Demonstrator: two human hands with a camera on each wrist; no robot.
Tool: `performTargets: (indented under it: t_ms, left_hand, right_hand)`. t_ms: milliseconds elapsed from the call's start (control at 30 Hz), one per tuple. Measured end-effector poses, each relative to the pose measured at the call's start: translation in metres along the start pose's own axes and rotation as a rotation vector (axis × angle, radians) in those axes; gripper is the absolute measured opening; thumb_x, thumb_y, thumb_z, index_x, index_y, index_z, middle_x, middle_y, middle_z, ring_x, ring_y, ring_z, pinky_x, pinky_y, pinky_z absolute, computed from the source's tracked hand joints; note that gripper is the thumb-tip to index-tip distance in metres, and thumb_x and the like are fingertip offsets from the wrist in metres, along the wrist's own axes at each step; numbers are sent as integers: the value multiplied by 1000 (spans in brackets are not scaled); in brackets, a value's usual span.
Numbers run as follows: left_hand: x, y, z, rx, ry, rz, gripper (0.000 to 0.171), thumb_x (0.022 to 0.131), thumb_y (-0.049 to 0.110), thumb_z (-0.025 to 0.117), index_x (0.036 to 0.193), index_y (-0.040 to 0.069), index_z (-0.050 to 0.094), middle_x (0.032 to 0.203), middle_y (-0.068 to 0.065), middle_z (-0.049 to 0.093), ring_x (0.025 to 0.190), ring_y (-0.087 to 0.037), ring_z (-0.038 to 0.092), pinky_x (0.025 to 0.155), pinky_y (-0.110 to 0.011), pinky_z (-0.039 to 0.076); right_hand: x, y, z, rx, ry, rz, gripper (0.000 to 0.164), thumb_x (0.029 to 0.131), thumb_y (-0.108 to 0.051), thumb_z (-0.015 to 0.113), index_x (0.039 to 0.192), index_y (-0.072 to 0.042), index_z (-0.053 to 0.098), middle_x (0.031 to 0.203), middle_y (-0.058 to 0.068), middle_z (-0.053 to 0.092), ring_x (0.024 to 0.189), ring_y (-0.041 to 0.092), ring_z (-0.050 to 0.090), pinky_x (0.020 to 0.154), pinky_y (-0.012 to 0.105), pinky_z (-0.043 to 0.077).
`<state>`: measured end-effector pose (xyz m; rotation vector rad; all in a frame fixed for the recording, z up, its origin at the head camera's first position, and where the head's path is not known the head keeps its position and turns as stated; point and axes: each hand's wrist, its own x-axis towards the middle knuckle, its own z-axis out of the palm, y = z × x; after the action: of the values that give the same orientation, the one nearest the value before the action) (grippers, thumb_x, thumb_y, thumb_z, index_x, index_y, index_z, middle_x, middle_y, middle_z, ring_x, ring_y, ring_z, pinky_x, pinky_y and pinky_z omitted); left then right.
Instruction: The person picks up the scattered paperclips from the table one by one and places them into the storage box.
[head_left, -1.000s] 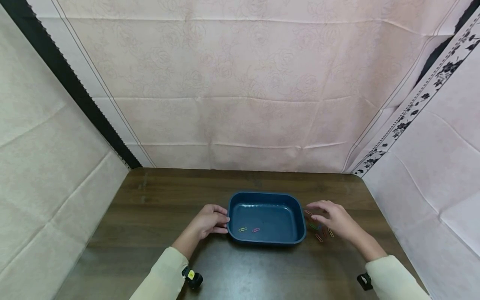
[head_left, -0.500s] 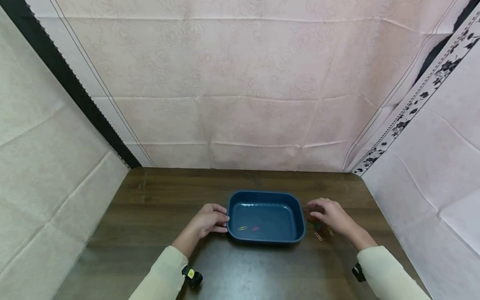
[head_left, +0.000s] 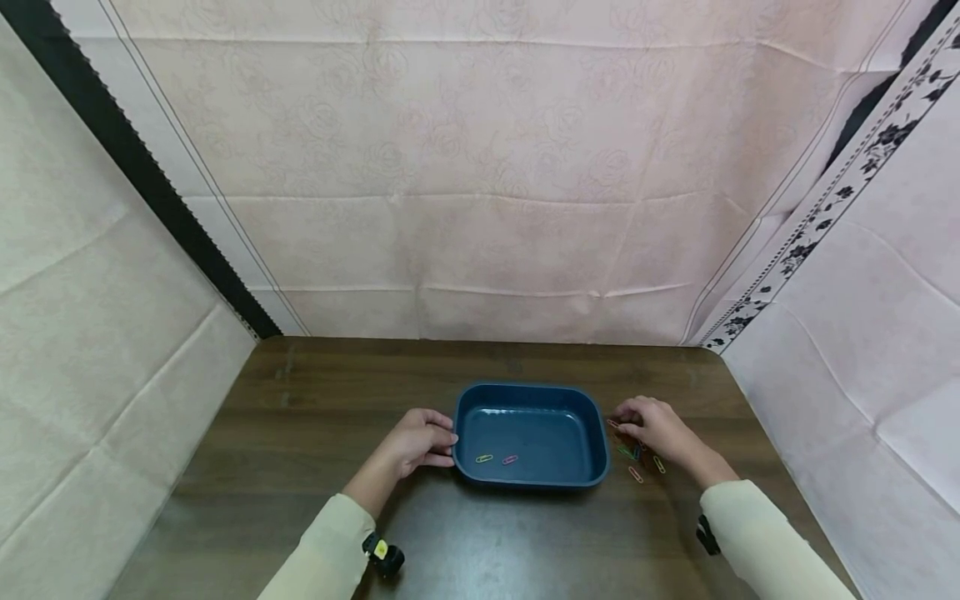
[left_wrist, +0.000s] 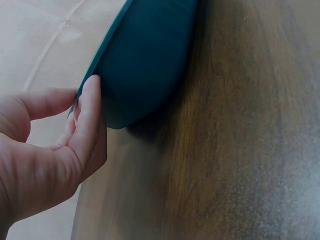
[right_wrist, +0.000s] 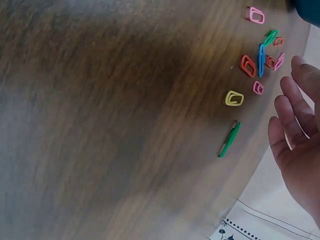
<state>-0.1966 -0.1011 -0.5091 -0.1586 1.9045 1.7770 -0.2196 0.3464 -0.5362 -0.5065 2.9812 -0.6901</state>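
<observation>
A blue rectangular tray [head_left: 532, 482] stands on the wooden table, with a yellow paper clip [head_left: 483, 458] and a pink paper clip [head_left: 511, 459] lying inside. My left hand [head_left: 423, 439] pinches the tray's left rim; in the left wrist view its thumb and fingers meet at the edge of the teal wall [left_wrist: 142, 60]. Right of the tray my right hand [head_left: 660, 429] is low over a loose group of paper clips. In the right wrist view its bent fingers [right_wrist: 287, 107] are beside a pink clip [right_wrist: 279, 61], holding nothing visible; the thumb is out of sight there.
Scattered near the right hand are several more clips, among them a blue one [right_wrist: 261, 60], a yellow one [right_wrist: 234, 98] and a green one [right_wrist: 229, 140]. Pale cloth [head_left: 480, 250] hangs behind the table [head_left: 330, 392] and on both sides.
My right hand and forearm have shifted a little left, and its thumb and forefinger have drawn closer together over the clips. My left hand and the tray stay in place.
</observation>
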Motion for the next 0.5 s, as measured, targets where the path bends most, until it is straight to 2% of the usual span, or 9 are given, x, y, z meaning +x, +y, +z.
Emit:
performTargets:
  t_ms: [367, 500]
  left_hand:
    - [0, -1, -1, 0, -2, 3, 29, 99, 2, 65, 126, -7, 57, 102, -21, 63, 82, -23, 65, 75, -39, 67]
    - [1, -1, -1, -5, -4, 3, 30, 99, 2, 65, 126, -8, 57, 100, -19, 63, 82, -23, 65, 75, -39, 67]
  right_hand:
    - [10, -6, 6, -31, -23, 25, 4, 93, -12, 76, 93, -11, 72, 88, -1, 68, 83, 14, 62, 74, 37, 58]
    - [13, -6, 7, -53, -22, 25, 7, 93, -11, 76, 89, -12, 71, 85, -2, 66, 81, 14, 60, 73, 36, 56]
